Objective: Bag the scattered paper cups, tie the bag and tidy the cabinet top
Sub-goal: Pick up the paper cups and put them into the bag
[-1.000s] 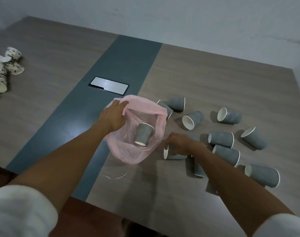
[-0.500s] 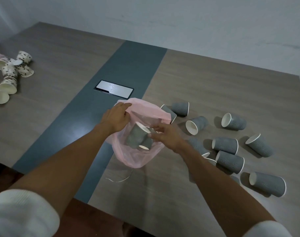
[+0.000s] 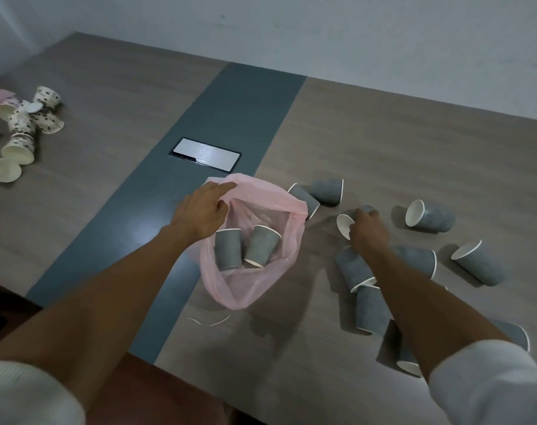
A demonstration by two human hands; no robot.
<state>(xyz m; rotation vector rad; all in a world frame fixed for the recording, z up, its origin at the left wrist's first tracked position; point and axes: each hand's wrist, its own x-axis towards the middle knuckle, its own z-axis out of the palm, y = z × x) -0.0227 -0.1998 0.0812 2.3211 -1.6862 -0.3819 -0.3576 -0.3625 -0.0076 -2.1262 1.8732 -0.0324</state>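
Pink bag (image 3: 255, 283) held open; right hand (image 3: 368, 231) grips cup (image 3: 345, 226).

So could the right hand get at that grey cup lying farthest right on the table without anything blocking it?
Probably yes. The right hand is busy on a nearer cup, but the far grey cup lies alone on bare table, with nothing over it. A short reach sideways looks enough.

1. The bag (image 3: 248, 280) lies at the middle of the cabinet top (image 3: 399, 142), two cups (image 3: 245, 248) inside it.
2. The left hand (image 3: 201, 214) is at its left rim.
3. To the right lie scattered cups (image 3: 429, 216); the right hand (image 3: 368, 233) rests among them.
4. A cup cluster (image 3: 22, 130) lies far left.
5. A plate (image 3: 205, 154) sits beyond the bag.
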